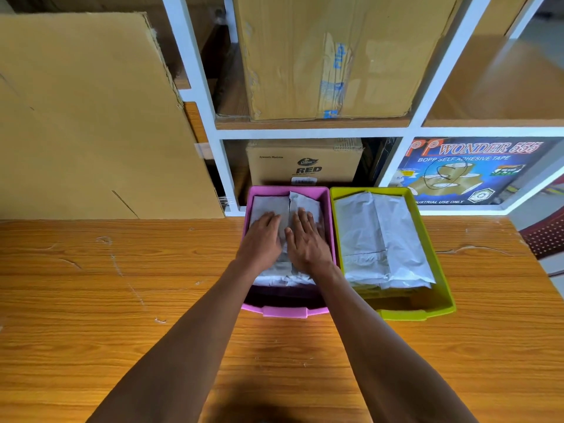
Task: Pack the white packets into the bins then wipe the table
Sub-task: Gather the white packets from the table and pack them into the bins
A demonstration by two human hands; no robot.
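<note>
Head view: green bin (439, 254) beside pink bin (328, 215).

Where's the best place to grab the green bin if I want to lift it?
Take the green bin by the lip handle on its near short end, coming from the table's front edge. That lip juts out and faces you; the pink bin crowds its left side.

Both hands (287, 239) press flat on white packets (271, 206) in pink bin (328, 209).

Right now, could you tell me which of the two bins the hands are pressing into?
The pink bin, left of the green bin; both hands, left and right, lie flat on its white packets.
</note>
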